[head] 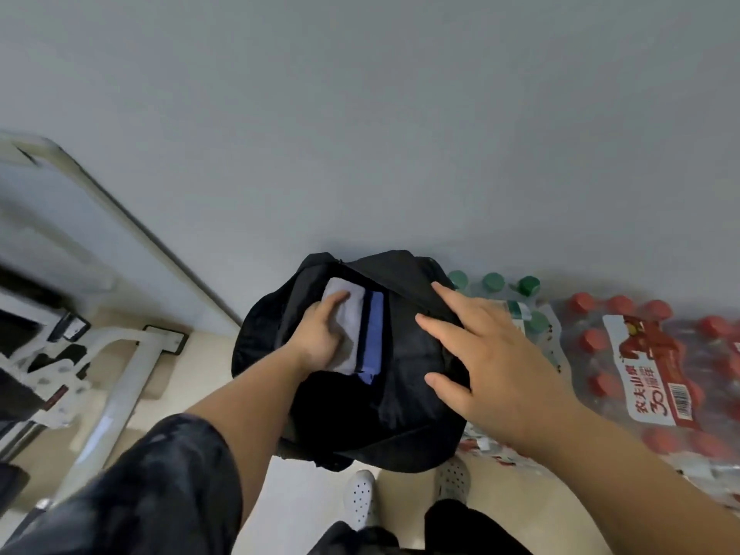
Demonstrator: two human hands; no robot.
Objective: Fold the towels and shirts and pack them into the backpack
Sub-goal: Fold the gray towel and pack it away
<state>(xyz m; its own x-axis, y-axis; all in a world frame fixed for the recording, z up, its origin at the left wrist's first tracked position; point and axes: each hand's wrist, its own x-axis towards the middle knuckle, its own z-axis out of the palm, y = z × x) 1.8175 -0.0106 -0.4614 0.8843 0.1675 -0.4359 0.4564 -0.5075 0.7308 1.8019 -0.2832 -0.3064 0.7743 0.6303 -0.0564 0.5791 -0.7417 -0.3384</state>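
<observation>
One backpack (400,394), two folded cloths (352,330), two hands (496,354), two white shoes (360,496).

I see a dark mottled short sleeve (160,474) on my left arm, black trousers (460,526), and white perforated clogs (360,498) on both feet, forearms bare

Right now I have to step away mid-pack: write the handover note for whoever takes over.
Left hand: inside the open backpack, pressing down on a folded white towel; whether its fingers grip the towel cannot be told.
Right hand: open, fingers spread flat on the backpack's front panel, steadying it.
A folded blue cloth sits beside the towel inside.
Done: at least two folded pieces are in.
Left: no other laundry is in view; zipper still open.
</observation>
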